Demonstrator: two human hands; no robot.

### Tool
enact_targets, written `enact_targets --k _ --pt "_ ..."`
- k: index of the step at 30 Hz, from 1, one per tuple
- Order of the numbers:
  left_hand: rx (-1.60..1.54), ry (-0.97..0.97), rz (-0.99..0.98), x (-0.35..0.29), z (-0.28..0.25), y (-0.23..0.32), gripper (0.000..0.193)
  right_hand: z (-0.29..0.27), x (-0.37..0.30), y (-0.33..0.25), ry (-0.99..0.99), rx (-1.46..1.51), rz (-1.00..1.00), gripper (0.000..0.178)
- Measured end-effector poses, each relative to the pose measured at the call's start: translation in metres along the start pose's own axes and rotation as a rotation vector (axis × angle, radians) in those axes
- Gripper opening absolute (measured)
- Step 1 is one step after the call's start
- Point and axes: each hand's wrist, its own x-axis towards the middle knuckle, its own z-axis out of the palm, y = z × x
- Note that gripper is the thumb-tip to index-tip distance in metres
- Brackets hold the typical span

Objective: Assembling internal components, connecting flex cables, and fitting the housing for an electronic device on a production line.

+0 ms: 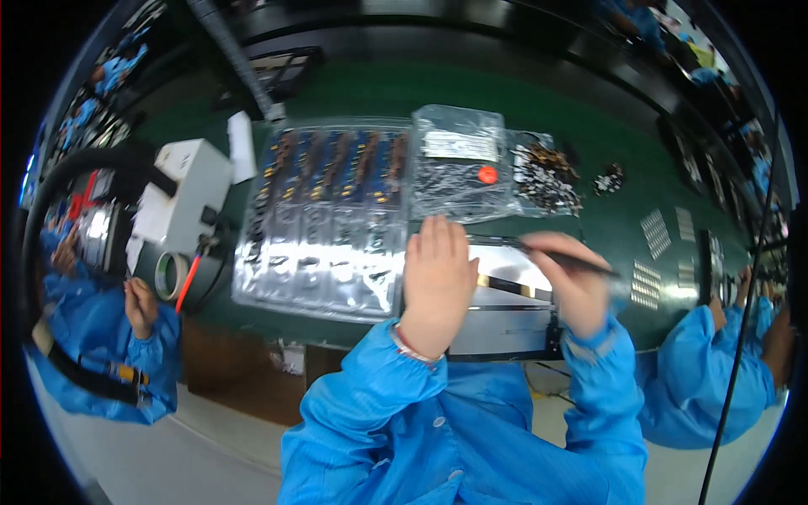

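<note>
My left hand (439, 282) lies with its fingers stretched out on the left end of a flat, shiny silver panel (505, 316) with dark edges. It grips nothing that I can see. At the panel's right side, my right hand (576, 282) is closed around a slim black pen-like tool (585, 264); motion blurs its end, so I cannot tell its exact kind. A gold-and-black strip (505, 286) crosses the panel between my hands.
A clear plastic tray (320, 290) holds rows of small flex parts at left. Behind the panel are a plastic bag (459, 181) and a heap of small metal parts (545, 175). Tape (171, 276) and a white box (189, 189) stand farther left. Co-workers sit on both sides.
</note>
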Motion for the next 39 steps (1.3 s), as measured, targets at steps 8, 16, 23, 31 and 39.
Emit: enact_targets --k 8,16,23,31,39 --pt "-0.16 0.11 0.135 -0.021 -0.058 0.003 0.042 0.028 -0.142 0.001 0.094 1.052 0.216 0.022" --pt "-1.479 0.046 -0.405 -0.145 -0.123 -0.046 0.033 0.138 -0.121 -0.02 -0.534 1.551 0.521 0.024" --pt "-1.551 0.578 -0.554 -0.198 -0.12 -0.079 0.045 0.232 -0.123 -0.033 -0.732 1.525 0.871 0.025" --pt "-1.551 1.159 -0.785 -0.242 -0.141 -0.234 0.042 0.422 -0.103 -0.042 -0.807 1.571 1.198 0.016" --pt "-1.655 0.585 -0.679 -0.176 -0.122 -0.116 0.046 0.153 -0.088 -0.044 -0.304 1.133 0.194 0.021"
